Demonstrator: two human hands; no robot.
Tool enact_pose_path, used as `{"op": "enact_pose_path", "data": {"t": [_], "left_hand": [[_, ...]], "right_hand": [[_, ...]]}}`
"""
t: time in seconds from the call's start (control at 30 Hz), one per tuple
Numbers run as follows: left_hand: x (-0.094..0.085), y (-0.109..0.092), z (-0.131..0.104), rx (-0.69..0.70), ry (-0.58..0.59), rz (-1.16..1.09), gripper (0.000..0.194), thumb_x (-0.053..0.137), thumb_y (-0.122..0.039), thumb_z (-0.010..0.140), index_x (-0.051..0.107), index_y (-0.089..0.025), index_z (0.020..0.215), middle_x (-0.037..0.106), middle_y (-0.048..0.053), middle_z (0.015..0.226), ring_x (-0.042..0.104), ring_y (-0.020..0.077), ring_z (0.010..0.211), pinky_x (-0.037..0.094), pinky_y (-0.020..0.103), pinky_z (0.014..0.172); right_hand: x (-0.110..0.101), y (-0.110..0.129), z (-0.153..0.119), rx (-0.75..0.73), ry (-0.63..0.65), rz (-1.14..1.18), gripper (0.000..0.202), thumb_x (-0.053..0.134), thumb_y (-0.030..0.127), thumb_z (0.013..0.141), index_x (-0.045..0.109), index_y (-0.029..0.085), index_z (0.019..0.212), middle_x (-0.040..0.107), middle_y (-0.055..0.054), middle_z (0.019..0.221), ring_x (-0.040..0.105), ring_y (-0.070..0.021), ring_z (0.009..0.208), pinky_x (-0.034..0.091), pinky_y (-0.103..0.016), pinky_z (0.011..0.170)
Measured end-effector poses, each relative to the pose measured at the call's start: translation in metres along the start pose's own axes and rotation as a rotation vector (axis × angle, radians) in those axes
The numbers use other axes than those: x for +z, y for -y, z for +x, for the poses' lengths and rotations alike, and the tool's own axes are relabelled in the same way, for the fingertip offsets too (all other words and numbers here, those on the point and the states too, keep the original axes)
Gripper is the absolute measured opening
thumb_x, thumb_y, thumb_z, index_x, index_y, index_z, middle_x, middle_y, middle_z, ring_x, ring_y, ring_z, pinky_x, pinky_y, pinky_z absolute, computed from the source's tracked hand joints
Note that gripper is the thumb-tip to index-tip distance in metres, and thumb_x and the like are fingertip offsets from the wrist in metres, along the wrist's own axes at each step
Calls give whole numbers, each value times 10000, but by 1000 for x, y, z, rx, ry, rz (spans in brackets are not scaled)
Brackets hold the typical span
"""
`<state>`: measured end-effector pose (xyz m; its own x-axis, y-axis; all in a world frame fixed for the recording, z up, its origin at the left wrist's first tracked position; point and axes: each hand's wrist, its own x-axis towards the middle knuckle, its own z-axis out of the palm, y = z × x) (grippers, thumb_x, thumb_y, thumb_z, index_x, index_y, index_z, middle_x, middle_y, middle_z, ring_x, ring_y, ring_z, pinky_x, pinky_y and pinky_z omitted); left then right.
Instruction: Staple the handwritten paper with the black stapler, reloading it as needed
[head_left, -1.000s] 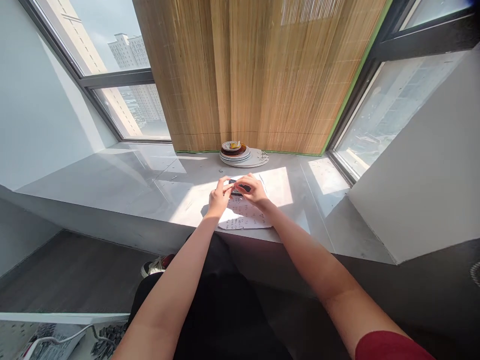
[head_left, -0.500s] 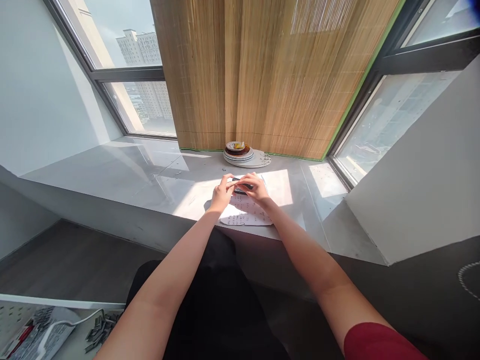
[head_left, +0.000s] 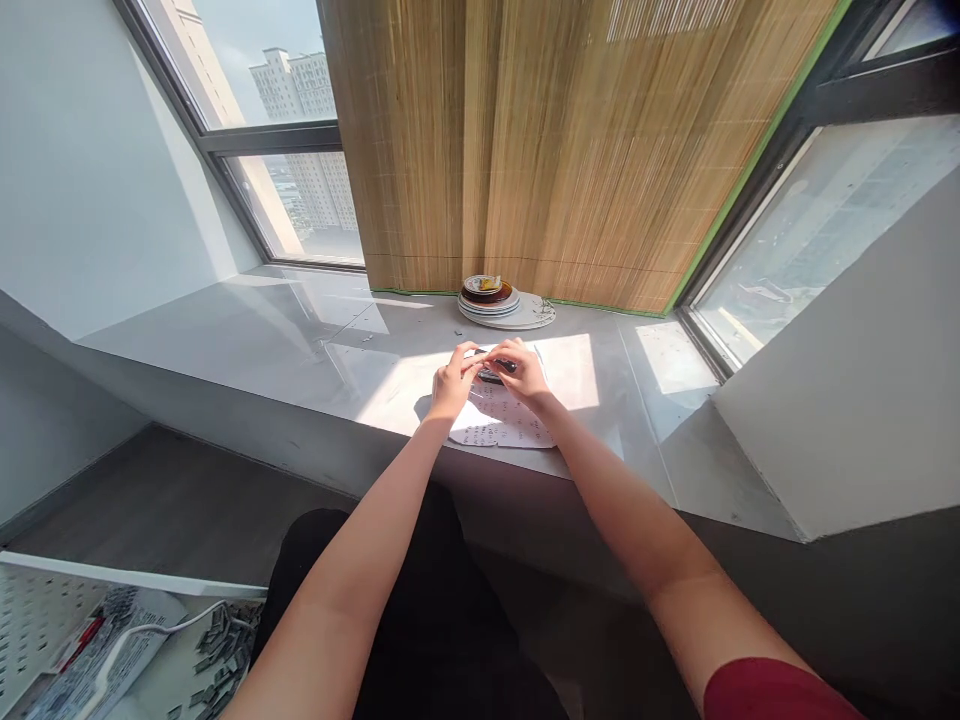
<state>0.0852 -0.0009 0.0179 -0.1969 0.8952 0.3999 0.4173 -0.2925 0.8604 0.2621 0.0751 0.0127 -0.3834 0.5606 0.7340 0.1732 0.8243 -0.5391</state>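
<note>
My left hand (head_left: 454,385) and my right hand (head_left: 523,370) meet over a sheet of paper (head_left: 501,425) with handwritten lines. Their fingertips are bent together around a small dark object (head_left: 491,378), black with a paler part, which they mostly cover. What exactly it is, I cannot make out. Both hands look closed, with fingers pinched at its upper side. The paper lies on the sunlit window ledge, close to its front edge.
Behind my hands a stack of plates (head_left: 491,302) stands on the grey ledge (head_left: 285,350), against a bamboo blind (head_left: 525,150). Windows flank the blind. At lower left, a white shelf unit (head_left: 135,574) holds papers, a white cable (head_left: 124,640) and several small grey pieces (head_left: 225,645).
The view has shifted slightly, so the ledge and plates appear a little further right. My hands stay together over the paper, with the fingers slightly moved on the dark object.
</note>
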Motion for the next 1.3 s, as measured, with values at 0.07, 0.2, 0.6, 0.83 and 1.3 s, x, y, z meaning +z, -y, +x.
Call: {"op": "enact_pose_path", "data": {"t": [0.07, 0.2, 0.6, 0.83, 1.3], "left_hand": [[-1, 0, 0, -11, -3, 12, 340, 739, -144, 1041, 714, -333, 1322, 859, 40, 1224, 817, 206, 822, 644, 333, 912], [-2, 4, 0, 34, 8, 33, 345, 705, -133, 1050, 695, -331, 1332, 858, 35, 1237, 809, 200, 811, 643, 351, 932], [-3, 10, 3, -27, -169, 93, 131, 694, -271, 1081, 619, -296, 1186, 822, 43, 1065, 786, 234, 996, 586, 343, 931], [-17, 19, 38, -121, -230, 205, 137, 590, -218, 1076, 679, -275, 988, 747, 38, 952, 731, 231, 957, 549, 318, 888], [-10, 92, 183, -162, 245, 780, 263, 647, -248, 1129, 787, -238, 1351, 668, 132, 1496, 492, 349, 1424, 431, 522, 1174]], "right_hand": [[0, 2, 1, 24, 6, -7, 243, 662, 439, 1069, 809, 264, 983, 778, -87, 968, 629, -297, 934, 514, -498, 883], [1, 6, 2, 45, 5, 17, 267, 706, 492, 1036, 805, 257, 955, 761, -65, 906, 620, -275, 880, 507, -500, 904], [-40, -28, 4, 559, -340, -345, 130, 697, 304, 941, 728, 238, 834, 798, -98, 971, 682, -298, 970, 534, -479, 976], [-57, -63, -16, 901, -261, -582, 145, 656, 211, 864, 796, 205, 826, 790, -154, 932, 696, -380, 1054, 501, -546, 1001], [-58, -66, -13, 902, -41, -755, 457, 541, 308, 1046, 717, 231, 1461, 705, -170, 1214, 614, -379, 1202, 472, -622, 1082]]}}
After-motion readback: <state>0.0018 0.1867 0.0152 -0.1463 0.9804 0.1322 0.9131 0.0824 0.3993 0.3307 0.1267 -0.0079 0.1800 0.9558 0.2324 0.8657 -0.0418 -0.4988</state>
